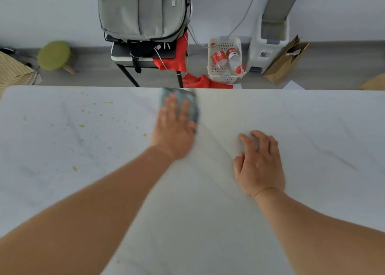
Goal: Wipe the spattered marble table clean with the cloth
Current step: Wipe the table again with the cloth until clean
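The cloth (187, 101) lies near the marble table's (312, 128) far edge under the left hand (174, 126), fingers straight, slightly spread; the right hand (259, 166) rests flat, fingers loosely spread.

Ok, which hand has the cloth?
The left hand, reaching toward the table's far edge, presses flat on the blue-grey cloth. The right hand only rests on bare marble, nearer the person, with nothing under it.

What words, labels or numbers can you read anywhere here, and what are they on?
None can be read.
Two clear plastic bottles with red labels in the white perforated basket: print too small and blurred.
Small white tag on the grey backpack: too small to tell.
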The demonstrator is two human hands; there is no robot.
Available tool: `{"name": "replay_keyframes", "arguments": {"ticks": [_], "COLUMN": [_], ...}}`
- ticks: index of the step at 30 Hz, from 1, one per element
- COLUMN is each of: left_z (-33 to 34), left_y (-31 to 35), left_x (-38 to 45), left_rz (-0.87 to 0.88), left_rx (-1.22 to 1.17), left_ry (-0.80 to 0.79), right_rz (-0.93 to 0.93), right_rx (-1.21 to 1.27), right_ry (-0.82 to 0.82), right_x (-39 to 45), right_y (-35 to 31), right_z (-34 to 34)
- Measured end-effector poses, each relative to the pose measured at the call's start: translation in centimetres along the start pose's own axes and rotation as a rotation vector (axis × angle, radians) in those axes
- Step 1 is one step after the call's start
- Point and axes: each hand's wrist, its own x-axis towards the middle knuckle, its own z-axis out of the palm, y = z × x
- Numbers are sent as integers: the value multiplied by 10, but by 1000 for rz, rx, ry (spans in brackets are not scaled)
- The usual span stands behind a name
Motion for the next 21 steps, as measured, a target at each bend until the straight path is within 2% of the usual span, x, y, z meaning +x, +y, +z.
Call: {"name": "replay_keyframes", "arguments": {"ticks": [3,4,5,7,9,11,12,14,15,17,19,20,21], "left_z": [13,12,11,7,0,9,21,43,58,77,80,83,78], "left_y": [49,41,25,-23,-77,-94,-87,-56,-34,-3,-9,-24,-40], "left_x": [-48,-44,-39,-14,-8,-33,-55,-121,-163,-255,-301,-299,-288], "left_rz": [308,358,336,110,-251,-369,-317,-96,29,175,238,214,111], "left_rx": [-6,-6,39,65,-83,-179,-176,-123,-97,-87,-54,-30,-31], "left_ry": [-70,-65,-54,9,-1,15,50,143,143,49,-20,11,55], "right_rz": [6,0,-12,-21,-35,-32,-34,-39,-38,-62,-65,-71,-67], "right_rx": [-4,0,5,14,14,26,36,52,49,35,-1,-30,-55], "right_ry": [9,20,22,28,35,49,58,78,87,91,53,30,7], "right_x": [-1,1,1,4,2,0,-2,-3,-2,-4,-6,-3,0], "right_y": [-2,-1,-1,0,-1,1,2,1,2,-1,1,2,2], "right_z": [0,-1,-1,-3,-2,0,1,0,0,0,1,3,3]}}
